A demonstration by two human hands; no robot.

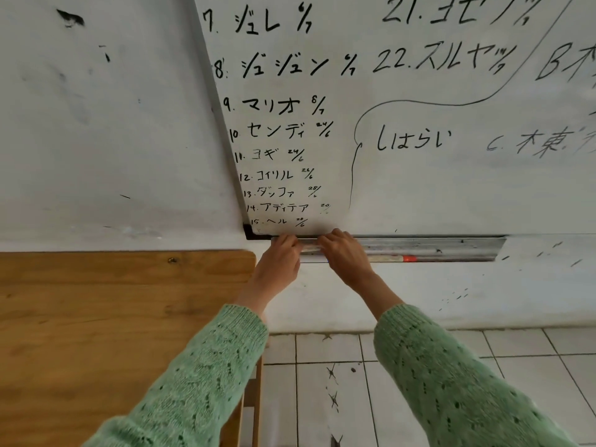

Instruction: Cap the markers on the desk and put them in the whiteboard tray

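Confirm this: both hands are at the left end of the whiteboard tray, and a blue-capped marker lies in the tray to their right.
Not quite. The head view shows the marker in the whiteboard tray has a red cap, not blue. The left hand and right hand are at the tray's left end.

A: Hands?
B: Both at whiteboard tray [451, 248], left end. Left hand [280, 256] & right hand [345, 253] curled over a pale marker [310, 250] lying along the tray; grip itself hidden.
A: Other stuff in the tray?
B: Marker w/ red cap [396, 258], right of the hands. Wooden desk [113, 317] at left, top bare. Green knit sleeves [451, 375].
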